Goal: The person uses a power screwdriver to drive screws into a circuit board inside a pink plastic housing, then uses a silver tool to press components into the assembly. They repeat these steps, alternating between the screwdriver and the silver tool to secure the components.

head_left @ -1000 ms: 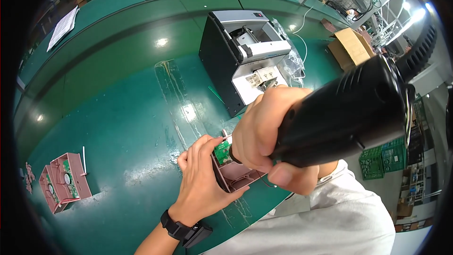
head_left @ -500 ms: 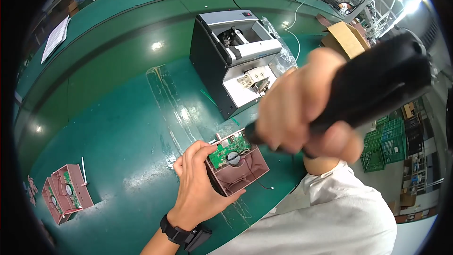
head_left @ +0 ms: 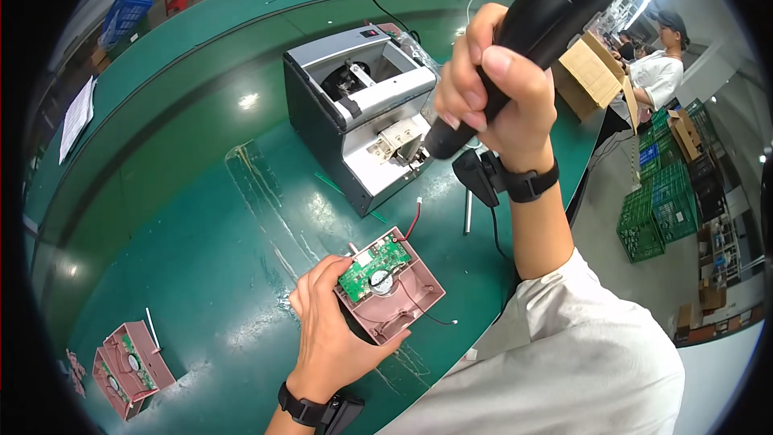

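My left hand (head_left: 326, 334) grips the left side of an open pink plastic housing (head_left: 419, 283) on the green table. A green circuit board (head_left: 392, 254) and a round silver part (head_left: 381, 281) sit inside it. A red-and-black wire (head_left: 416, 221) sticks out at its far corner, and a thin dark cable with a white plug trails to the right. My right hand (head_left: 515, 105) is wrapped round a black electric screwdriver (head_left: 555, 12), held slanting. Its lower end is close to the front outlet of a grey-and-black screw feeder (head_left: 322, 141); its tip is hard to make out.
Two more pink housings (head_left: 133, 362) with boards stand together at the left. A white rod (head_left: 468, 211) lies right of the feeder. At the far right are a cardboard box (head_left: 592, 72), a person (head_left: 660, 68) and green crates (head_left: 656, 209). Paper (head_left: 78, 119) lies far left.
My right hand has lifted the screwdriver from the housing's far corner up and away to the feeder's front. The red-and-black wire now shows. My left hand still holds the housing.
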Demonstrator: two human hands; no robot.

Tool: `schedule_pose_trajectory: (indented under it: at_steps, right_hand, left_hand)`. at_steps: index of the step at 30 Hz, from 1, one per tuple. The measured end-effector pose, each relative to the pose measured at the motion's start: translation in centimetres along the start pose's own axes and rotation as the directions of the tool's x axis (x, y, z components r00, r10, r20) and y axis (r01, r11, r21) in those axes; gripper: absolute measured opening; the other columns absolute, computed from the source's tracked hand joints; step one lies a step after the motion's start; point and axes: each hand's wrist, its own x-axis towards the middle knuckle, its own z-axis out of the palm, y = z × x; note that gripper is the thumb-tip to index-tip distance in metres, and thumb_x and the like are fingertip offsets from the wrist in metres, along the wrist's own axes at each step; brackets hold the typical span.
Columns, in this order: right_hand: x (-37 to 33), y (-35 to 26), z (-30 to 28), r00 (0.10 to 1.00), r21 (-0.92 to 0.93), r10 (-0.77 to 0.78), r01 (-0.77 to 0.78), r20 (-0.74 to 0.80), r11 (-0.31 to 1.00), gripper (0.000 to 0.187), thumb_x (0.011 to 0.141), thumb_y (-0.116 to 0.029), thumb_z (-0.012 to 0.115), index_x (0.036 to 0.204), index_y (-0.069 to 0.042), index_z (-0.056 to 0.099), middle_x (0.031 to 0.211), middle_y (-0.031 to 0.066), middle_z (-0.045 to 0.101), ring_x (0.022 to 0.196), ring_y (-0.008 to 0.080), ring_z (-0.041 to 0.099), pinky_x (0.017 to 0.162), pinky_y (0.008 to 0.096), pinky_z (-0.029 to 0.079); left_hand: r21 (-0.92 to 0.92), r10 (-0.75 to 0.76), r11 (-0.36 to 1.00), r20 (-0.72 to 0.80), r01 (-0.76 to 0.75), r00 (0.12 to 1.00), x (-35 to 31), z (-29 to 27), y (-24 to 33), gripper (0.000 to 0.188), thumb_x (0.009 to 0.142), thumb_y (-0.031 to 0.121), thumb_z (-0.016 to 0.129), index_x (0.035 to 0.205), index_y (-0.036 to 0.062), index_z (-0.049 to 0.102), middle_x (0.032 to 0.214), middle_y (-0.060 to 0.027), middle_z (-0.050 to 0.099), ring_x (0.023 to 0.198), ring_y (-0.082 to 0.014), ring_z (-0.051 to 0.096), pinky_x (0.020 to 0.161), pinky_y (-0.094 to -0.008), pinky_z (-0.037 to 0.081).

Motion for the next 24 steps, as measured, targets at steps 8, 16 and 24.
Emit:
schedule_pose_trajectory:
  at_steps: [8,16,24]
  right_hand:
    - [-3.4,-0.9,7.6,0.987,0.269,0.052,-0.092,0.151,0.959,0.032,0.095,-0.022,0.076,0.101,-0.007,0.048,0.067,0.0037,0.054,0.051,0.0140,0.051,0.055,0.0318,0.048]
    - [-4.7,0.8,9.8,0.957,0.188,0.060,-0.117,0.285,0.975,0.039,0.087,-0.011,0.086,0.104,-0.006,0.051,0.073,0.0055,0.061,0.059,0.0158,0.056,0.060,0.0326,0.050]
    - [-3.9,-0.4,11.5,0.925,0.231,0.165,-0.254,0.343,0.939,0.035,0.088,-0.006,0.082,0.106,-0.005,0.052,0.074,0.0065,0.061,0.061,0.0155,0.057,0.060,0.0330,0.050]
  left_hand:
    - [-0.024,-0.011,1.000,0.034,0.012,0.999,-0.1,0.0,-0.1,0.118,0.056,0.028,0.104,0.151,0.0053,0.038,0.145,-0.0189,0.049,0.133,-0.0386,0.046,0.110,-0.0505,0.031]
    - [-0.089,-0.050,0.995,0.038,0.053,0.998,-0.5,0.1,-0.6,0.117,0.060,0.033,0.103,0.152,0.0040,0.036,0.147,-0.0186,0.046,0.139,-0.0388,0.043,0.115,-0.0511,0.029]
    - [-0.082,-0.051,0.995,0.017,0.053,0.999,-0.6,0.0,-0.5,0.118,0.062,0.034,0.102,0.153,0.0038,0.035,0.147,-0.0187,0.046,0.142,-0.0378,0.042,0.116,-0.0520,0.028]
